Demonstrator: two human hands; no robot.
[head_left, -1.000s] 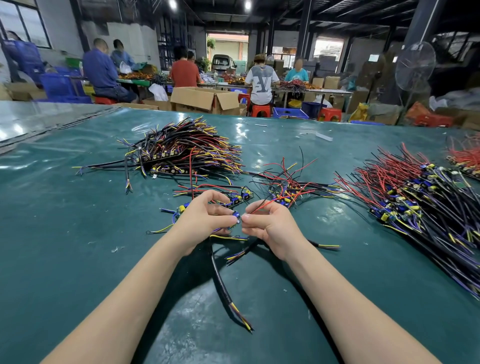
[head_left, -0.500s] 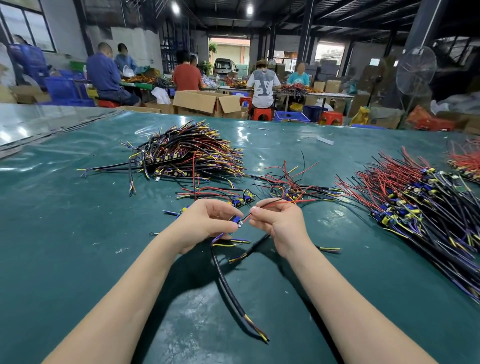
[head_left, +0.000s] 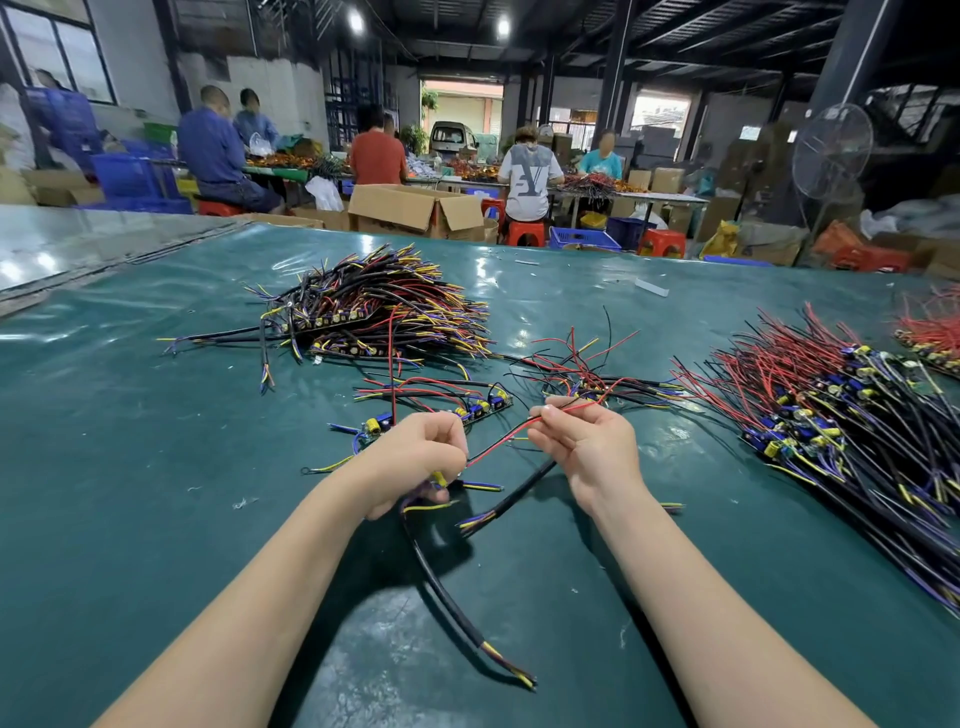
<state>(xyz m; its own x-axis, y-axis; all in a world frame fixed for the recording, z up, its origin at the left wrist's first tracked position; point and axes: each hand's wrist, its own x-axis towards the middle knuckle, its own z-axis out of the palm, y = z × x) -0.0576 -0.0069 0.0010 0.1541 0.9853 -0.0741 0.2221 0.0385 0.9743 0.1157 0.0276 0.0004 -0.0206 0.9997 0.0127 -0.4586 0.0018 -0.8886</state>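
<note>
left hand: bare | right hand: bare | forearms: bare up to frame edge

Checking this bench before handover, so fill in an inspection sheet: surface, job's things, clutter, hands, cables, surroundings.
Surface: green mat, glossy, a few small specks.
Job's things: red wire stretched between both hands; black cable trailing from the left hand toward the viewer.
Clutter: wire pile far left, bigger pile right, loose boards ahead.
Grippers: left hand grips the black cable's end, fingers curled; right hand pinches the red wire.
Cables: second cable lying between the hands.
Surroundings: seated workers, cardboard box, standing fan.
</note>
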